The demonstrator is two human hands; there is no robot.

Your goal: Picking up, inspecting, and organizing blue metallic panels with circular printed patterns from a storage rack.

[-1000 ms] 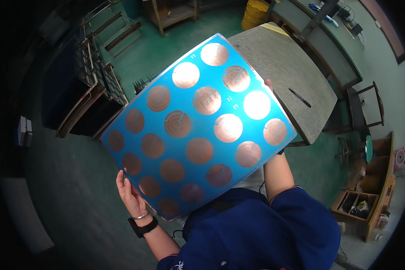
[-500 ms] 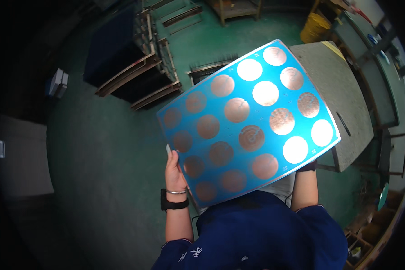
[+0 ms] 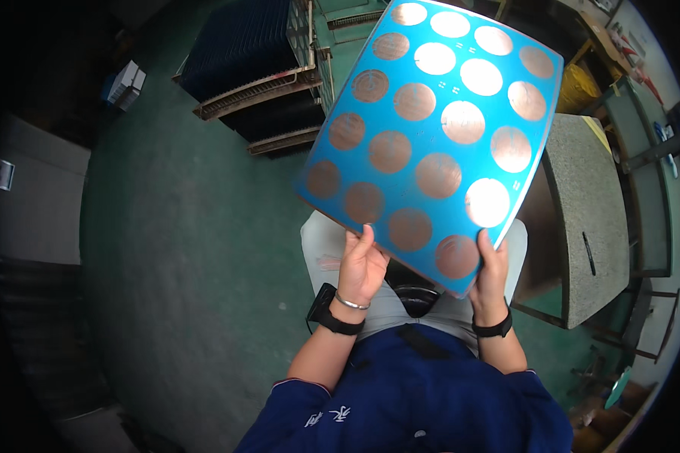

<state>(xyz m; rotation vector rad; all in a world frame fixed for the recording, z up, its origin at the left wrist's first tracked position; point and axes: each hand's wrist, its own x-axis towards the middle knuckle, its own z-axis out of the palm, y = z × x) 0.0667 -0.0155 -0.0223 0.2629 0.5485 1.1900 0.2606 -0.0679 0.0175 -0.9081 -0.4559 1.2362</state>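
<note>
Both my hands hold up a large blue circuit board panel [image 3: 400, 124] with rows of shiny copper-coloured discs. My left hand [image 3: 363, 266] grips its lower edge near the left, thumb on the face. At the lower right corner my right hand [image 3: 492, 273] pinches the side edge, thumb over the front. The fingers behind the panel are partly hidden. The panel tilts away from me above my lap, its far end reaching the top of the view, and bright light glares off several discs.
A rack [image 3: 279, 90] packed with dark upright panels stands at the far left. To the right is a grey speckled table [image 3: 589, 226] with a black pen [image 3: 588, 253] on it. A yellow bin [image 3: 578, 89] is behind it. White boxes [image 3: 127, 84] lie on the green floor.
The panel has turned and moved farther from my body. My left hand has shifted from its left side to the lower edge; my right hand, hidden before, now shows at the lower right corner.
</note>
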